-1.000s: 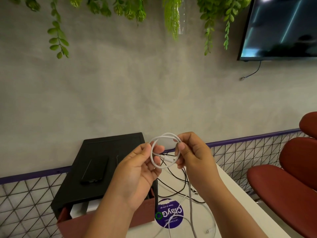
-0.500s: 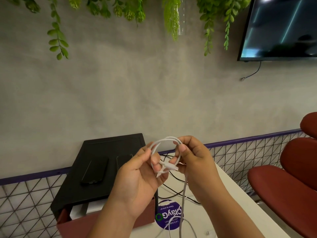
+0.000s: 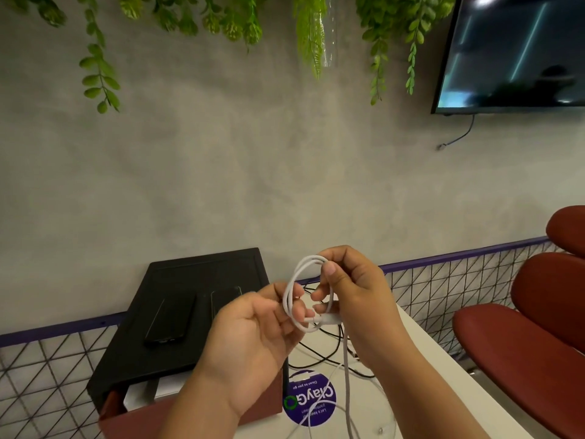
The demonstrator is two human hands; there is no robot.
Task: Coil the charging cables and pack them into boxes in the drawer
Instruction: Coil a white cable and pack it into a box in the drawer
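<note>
Lying behind white coil (image 3: 286,301), black cables (image 3: 319,353), phone (image 3: 169,321)

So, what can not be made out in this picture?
Head view only:
1. Drawer: its inside is hidden by the forearm of the left hand and the black cabinet above.
2. White cable, held by both hands: its tail leaves the bottom edge, so the far end is unseen.
3. Black cables: partly behind the right hand.
4. Sticker: the small print is too small to read.
</note>
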